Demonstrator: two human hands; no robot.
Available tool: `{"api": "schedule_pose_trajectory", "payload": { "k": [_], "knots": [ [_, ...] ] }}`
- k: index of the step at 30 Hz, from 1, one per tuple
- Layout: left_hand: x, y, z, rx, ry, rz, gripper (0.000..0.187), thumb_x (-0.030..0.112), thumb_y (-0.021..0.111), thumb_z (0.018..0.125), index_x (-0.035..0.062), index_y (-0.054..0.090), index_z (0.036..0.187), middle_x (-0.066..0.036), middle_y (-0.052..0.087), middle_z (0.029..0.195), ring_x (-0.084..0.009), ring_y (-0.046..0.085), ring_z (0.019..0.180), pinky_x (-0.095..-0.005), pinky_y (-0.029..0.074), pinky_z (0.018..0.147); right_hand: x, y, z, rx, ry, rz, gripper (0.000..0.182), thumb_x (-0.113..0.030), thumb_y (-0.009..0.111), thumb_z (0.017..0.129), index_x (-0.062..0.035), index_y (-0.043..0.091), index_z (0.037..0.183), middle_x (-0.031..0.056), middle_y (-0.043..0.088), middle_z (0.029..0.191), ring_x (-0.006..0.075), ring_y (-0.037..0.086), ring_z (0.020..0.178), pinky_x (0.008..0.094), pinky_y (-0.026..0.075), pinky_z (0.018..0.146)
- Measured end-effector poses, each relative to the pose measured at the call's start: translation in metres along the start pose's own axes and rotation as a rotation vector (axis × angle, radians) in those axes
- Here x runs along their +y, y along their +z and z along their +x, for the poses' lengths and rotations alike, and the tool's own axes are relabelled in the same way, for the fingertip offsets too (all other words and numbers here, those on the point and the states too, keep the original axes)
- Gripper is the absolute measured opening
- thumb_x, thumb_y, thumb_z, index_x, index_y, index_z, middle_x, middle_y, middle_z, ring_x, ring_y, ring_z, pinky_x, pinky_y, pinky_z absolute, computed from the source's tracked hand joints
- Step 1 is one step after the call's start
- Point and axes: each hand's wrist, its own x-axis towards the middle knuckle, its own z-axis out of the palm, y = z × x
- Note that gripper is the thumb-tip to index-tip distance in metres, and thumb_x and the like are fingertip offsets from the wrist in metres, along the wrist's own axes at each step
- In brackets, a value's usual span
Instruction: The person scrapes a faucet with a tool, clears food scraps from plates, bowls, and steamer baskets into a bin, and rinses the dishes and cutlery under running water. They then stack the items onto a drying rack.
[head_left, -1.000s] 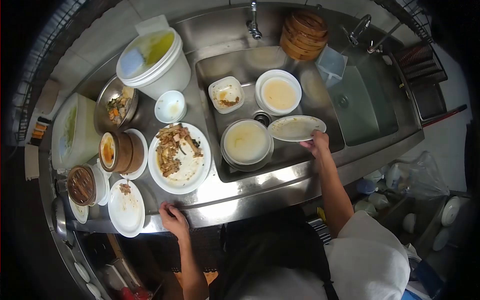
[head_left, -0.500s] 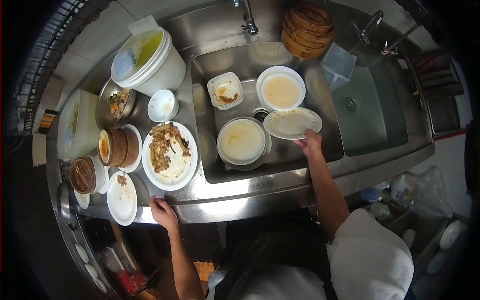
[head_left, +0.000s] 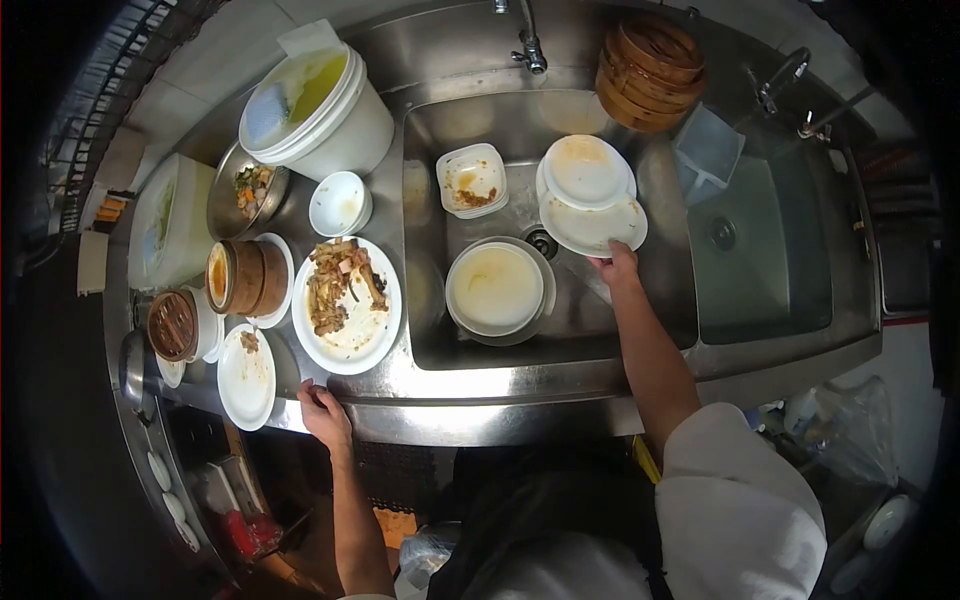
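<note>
One plate (head_left: 595, 230) over the sink (head_left: 590, 312), pinched at its near rim by the right hand (head_left: 618, 262), fingers closed on it! Its far side overlaps a white bowl (head_left: 585, 172) in view; whether they touch, I can't tell. The drain (head_left: 541, 244) sits just beside, with square dishes (head_left: 472, 182) and a cloudy-filled bowl (head_left: 495, 290) around it. Out to the left, the left hand (head_left: 325, 414) is at the counter (head_left: 450, 384) edge, fingers curled; gripping it or not, I can't say. That steel shines under bright glare, carrying a scrap-strewn platter (head_left: 365, 328) and a white bucket (head_left: 350, 135). Steamers (head_left: 650, 80) stack up behind, a water-filled basin (head_left: 765, 265) lies right, and pale tiles (head_left: 215, 72) line the wall.
</note>
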Motion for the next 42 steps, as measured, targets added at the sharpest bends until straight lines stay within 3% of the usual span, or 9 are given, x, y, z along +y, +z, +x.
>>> {"api": "schedule_pose_trajectory", "payload": {
  "k": [5,9,10,13,19,22,27,36,42],
  "knots": [
    [-0.009,0.001,0.0,-0.014,-0.021,0.052,0.025,0.012,0.047,0.088,-0.002,0.054,0.108,-0.019,0.061,0.086,-0.0337,0.059,0.078,-0.0404,0.046,0.074,0.01,0.03,0.055,0.147,0.031,0.062,0.05,-0.011,0.058,0.084,-0.0076,0.04,0.131,0.0171,0.047,0.127,0.0388,0.048,0.116,0.0607,0.047,0.09],
    [-0.004,0.0,0.002,0.018,-0.098,0.056,0.027,0.012,0.05,0.084,-0.0011,0.058,0.106,-0.021,0.063,0.091,-0.0361,0.061,0.082,-0.0412,0.048,0.075,-0.034,0.014,0.11,-0.372,0.061,-0.608,0.06,-0.015,0.065,0.078,-0.0091,0.039,0.132,0.0159,0.037,0.136,0.04,0.039,0.122,0.0649,0.045,0.088],
    [-0.012,0.002,0.001,0.031,-0.068,0.058,0.027,0.012,0.05,0.084,-0.0004,0.058,0.107,-0.021,0.063,0.088,-0.0366,0.061,0.081,-0.0414,0.048,0.074,-0.049,0.04,0.075,-0.234,0.146,-0.462,0.064,-0.012,0.064,0.077,-0.0098,0.033,0.133,0.0151,0.028,0.139,0.0424,0.033,0.123,0.0726,0.045,0.078],
    [-0.005,-0.003,0.003,-0.006,-0.067,0.076,0.025,0.015,0.052,0.085,0.0009,0.058,0.104,-0.019,0.063,0.087,-0.0351,0.061,0.079,-0.0417,0.048,0.072,-0.046,0.023,0.143,-0.371,0.092,-0.749,0.054,-0.014,0.064,0.078,-0.0059,0.041,0.126,0.0172,0.042,0.121,0.0362,0.046,0.104,0.0556,0.052,0.074],
    [0.014,0.004,0.04,-0.211,-0.373,0.012,0.028,0.024,0.057,0.086,0.0002,0.06,0.1,-0.013,0.068,0.079,-0.0291,0.066,0.068,-0.0379,0.051,0.064,-0.073,0.039,0.058,-0.134,-0.056,-1.237,0.045,-0.024,0.066,0.077,-0.0041,0.054,0.115,0.0101,0.058,0.094,0.0231,0.056,0.074,0.036,0.05,0.059],
    [-0.01,0.019,0.061,-0.382,-0.513,-0.444,0.029,0.021,0.061,0.084,-0.0033,0.059,0.099,-0.014,0.068,0.079,-0.0219,0.065,0.057,-0.0311,0.051,0.051,-0.016,0.063,-0.011,-0.479,-0.453,-0.962,0.024,-0.022,0.059,0.084,-0.0137,0.056,0.106,0.0047,0.06,0.091,0.0154,0.058,0.08,0.0303,0.047,0.064],
    [0.028,-0.01,0.071,-0.632,-0.885,-0.827,0.034,0.009,0.065,0.081,-0.0061,0.051,0.108,-0.012,0.065,0.074,-0.0124,0.059,0.047,-0.0215,0.047,0.037,0.101,0.139,-0.23,-1.039,0.133,-1.034,0.028,-0.02,0.056,0.091,-0.0071,0.05,0.116,0.0101,0.063,0.102,0.0195,0.064,0.083,0.0331,0.055,0.068],
    [-0.009,-0.028,0.021,-0.548,-0.846,-1.226,0.033,0.004,0.06,0.08,-0.003,0.052,0.111,-0.008,0.064,0.078,-0.0063,0.051,0.045,-0.0172,0.038,0.036,0.172,0.126,-0.318,-1.15,0.767,-0.342,0.059,-0.002,0.051,0.082,0.0011,0.03,0.138,0.0194,0.049,0.131,0.0349,0.052,0.117,0.0514,0.048,0.093],
    [-0.02,-0.06,0.036,-0.661,-0.654,-1.268,0.042,0.012,0.061,0.085,-0.0003,0.044,0.122,-0.008,0.063,0.086,-0.0093,0.056,0.055,-0.0199,0.045,0.045,0.189,0.135,-0.36,-0.821,0.122,-0.676,0.056,0.0,0.054,0.079,0.0048,0.037,0.132,0.0186,0.053,0.123,0.0298,0.057,0.11,0.0404,0.049,0.092]
  ]
}}
